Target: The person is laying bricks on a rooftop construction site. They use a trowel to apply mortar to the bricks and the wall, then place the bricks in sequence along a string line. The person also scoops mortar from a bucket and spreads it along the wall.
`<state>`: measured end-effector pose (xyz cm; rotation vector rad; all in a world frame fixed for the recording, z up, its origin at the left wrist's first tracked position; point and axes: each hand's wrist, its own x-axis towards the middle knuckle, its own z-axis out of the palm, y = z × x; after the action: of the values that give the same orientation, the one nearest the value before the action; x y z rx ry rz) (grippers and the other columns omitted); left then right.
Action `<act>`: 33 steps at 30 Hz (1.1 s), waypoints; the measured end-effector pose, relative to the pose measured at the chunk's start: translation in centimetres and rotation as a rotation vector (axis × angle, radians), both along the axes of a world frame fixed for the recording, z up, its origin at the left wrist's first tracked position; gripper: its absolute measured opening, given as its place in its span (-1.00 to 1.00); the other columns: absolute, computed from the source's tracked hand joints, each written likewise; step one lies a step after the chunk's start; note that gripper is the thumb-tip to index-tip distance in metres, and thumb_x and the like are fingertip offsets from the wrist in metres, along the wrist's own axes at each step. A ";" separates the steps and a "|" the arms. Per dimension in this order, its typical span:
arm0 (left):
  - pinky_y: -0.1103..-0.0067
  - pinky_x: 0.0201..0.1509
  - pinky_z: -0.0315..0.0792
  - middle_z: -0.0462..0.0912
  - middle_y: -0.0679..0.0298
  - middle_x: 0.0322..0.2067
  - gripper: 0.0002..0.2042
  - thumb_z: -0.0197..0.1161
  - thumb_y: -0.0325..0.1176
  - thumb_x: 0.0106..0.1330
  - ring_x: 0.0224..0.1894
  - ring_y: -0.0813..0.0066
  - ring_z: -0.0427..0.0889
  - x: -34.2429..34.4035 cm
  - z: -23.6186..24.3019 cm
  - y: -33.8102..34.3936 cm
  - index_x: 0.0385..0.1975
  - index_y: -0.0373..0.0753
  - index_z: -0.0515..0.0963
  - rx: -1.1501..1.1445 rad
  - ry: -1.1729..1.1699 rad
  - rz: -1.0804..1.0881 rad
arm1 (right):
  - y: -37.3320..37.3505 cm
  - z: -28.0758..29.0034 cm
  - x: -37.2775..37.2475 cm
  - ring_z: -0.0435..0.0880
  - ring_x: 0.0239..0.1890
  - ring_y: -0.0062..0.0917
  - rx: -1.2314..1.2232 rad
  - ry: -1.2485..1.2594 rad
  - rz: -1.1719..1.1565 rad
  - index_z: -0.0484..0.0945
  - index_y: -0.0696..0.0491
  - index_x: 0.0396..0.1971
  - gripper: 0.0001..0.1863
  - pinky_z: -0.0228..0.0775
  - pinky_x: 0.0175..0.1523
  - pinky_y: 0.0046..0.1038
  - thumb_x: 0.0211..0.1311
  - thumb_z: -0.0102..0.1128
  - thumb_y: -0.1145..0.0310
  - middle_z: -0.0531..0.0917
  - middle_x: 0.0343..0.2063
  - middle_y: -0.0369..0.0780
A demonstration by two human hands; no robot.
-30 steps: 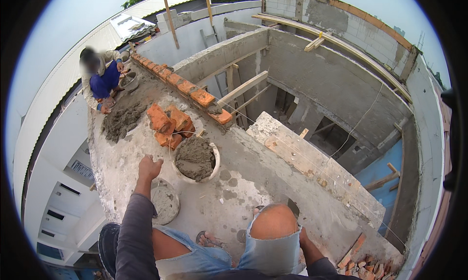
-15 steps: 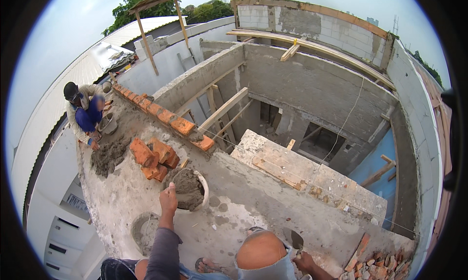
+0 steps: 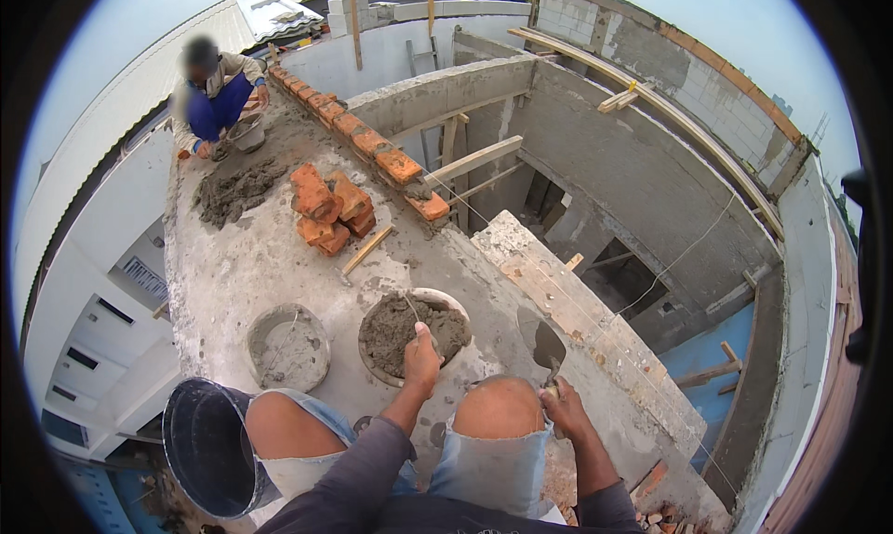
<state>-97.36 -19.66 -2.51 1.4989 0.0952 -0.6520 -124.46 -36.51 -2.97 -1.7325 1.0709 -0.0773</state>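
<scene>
My left hand (image 3: 421,359) grips the thin wire handle of a bucket (image 3: 453,301) in front of my knees. Grey wet mortar (image 3: 400,334) fills the bucket. Beyond my right knee, my right hand (image 3: 565,408) is wrapped round the grip of a trowel (image 3: 547,341), its dark blade pointing away from me. A shallow mortar-crusted pan (image 3: 288,348) lies left of the bucket. Past the bucket rests a hammer (image 3: 368,252) with a wooden handle, beside a small pile of orange bricks (image 3: 332,208).
A brick course (image 3: 372,143) runs along the slab edge, with a string (image 3: 484,220) stretched from it. Right of the slab is a deep drop into walled rooms. A co-worker (image 3: 214,97) crouches far left near a mortar heap (image 3: 237,192). A black bucket (image 3: 206,450) stands by my left knee.
The mortar bucket has come nearer to me and to the right, held by my left hand, uncovering the hammer. My right hand has moved forward with the trowel. The view has shifted too.
</scene>
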 end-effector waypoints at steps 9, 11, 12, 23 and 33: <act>0.20 0.06 0.53 0.65 0.09 -0.33 -0.54 0.15 0.01 0.48 -0.18 0.00 0.65 3.4 -6.9 6.9 -0.09 -0.38 0.61 0.687 -0.361 0.341 | -3.4 13.9 12.4 0.71 -0.06 0.02 -0.697 0.604 0.874 0.62 0.11 0.05 -0.52 0.52 0.07 -0.03 0.35 0.12 0.05 0.74 -0.20 0.07; 0.18 0.17 0.48 0.70 -0.04 -0.20 -0.57 0.19 -0.06 0.44 -0.05 -0.12 0.67 3.8 -8.0 7.0 -0.04 -0.38 0.61 0.835 -0.296 0.486 | -3.8 15.3 14.6 0.71 -0.03 0.02 -0.783 0.741 0.992 0.65 0.10 0.03 -0.54 0.53 0.11 -0.03 0.35 0.12 0.06 0.74 -0.17 0.06; 0.20 0.17 0.48 0.70 -0.06 -0.15 -0.54 0.20 -0.04 0.44 -0.01 -0.09 0.67 3.8 -8.3 7.2 -0.01 -0.38 0.61 0.768 -0.250 0.428 | -3.9 15.2 15.7 0.71 0.00 0.01 -0.811 0.772 1.032 0.65 0.13 0.01 -0.54 0.53 0.12 -0.03 0.35 0.09 0.08 0.74 -0.14 0.07; 0.27 0.19 0.50 0.72 -0.14 -0.04 -0.38 0.18 0.11 0.42 0.07 -0.04 0.69 2.5 -7.4 7.3 0.17 -0.38 0.58 0.452 -0.154 0.236 | 1.4 2.7 21.3 0.75 -0.15 -0.13 -0.051 0.455 1.034 0.63 0.25 -0.02 -0.51 0.55 -0.02 -0.20 0.42 0.08 0.08 0.74 -0.21 0.09; 0.27 0.12 0.50 0.75 -0.06 -0.12 -0.51 0.06 0.08 0.49 -0.02 0.00 0.70 3.8 -8.3 7.7 0.04 -0.20 0.70 0.405 0.124 0.382 | 1.1 0.4 17.3 0.77 -0.19 -0.14 -1.070 0.085 0.917 0.67 0.03 -0.07 -0.62 0.60 -0.09 -0.18 0.35 0.25 0.04 0.76 -0.28 -0.11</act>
<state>-93.59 -11.99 -10.80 1.7627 0.6248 -0.4285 -107.13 -35.38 -2.54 -3.0611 0.1227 0.0143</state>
